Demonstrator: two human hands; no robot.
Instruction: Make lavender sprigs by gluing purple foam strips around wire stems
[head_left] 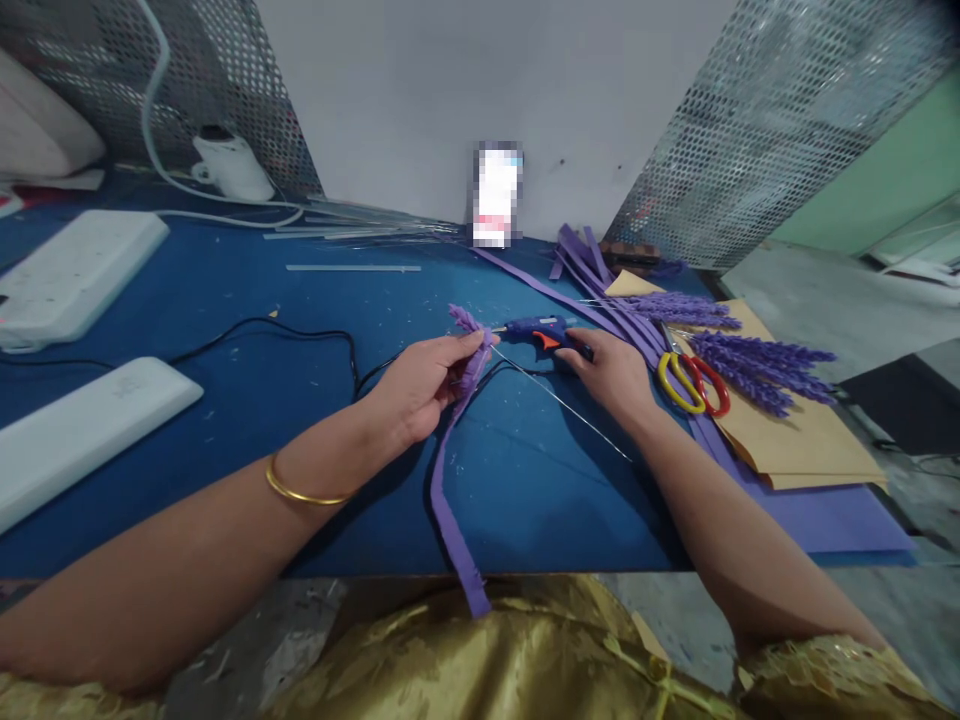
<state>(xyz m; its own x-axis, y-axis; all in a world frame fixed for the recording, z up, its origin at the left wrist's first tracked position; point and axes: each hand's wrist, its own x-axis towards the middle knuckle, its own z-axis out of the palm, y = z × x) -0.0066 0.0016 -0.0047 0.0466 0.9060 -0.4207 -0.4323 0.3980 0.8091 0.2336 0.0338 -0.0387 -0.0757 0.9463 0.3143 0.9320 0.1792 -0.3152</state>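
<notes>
Between the thumb and fingers of my left hand (427, 385) is a purple paper flower (466, 320) on a thin wire stem (562, 402). From it a long fringed purple paper strip (448, 500) hangs down over the table's front edge. My right hand (611, 375) grips a blue hot glue gun (534, 328) with an orange trigger, lying low over the table. The gun's nozzle points left and reaches the flower just by my left thumb. Whether the nozzle touches the paper I cannot tell.
Scissors (691, 385) with yellow and red handles, finished purple flower stems (757, 365), brown paper (810, 450) and purple strips (570, 290) lie right. A phone (496, 195) leans at the back. White power strips (82, 275) and a black cord (300, 328) are left.
</notes>
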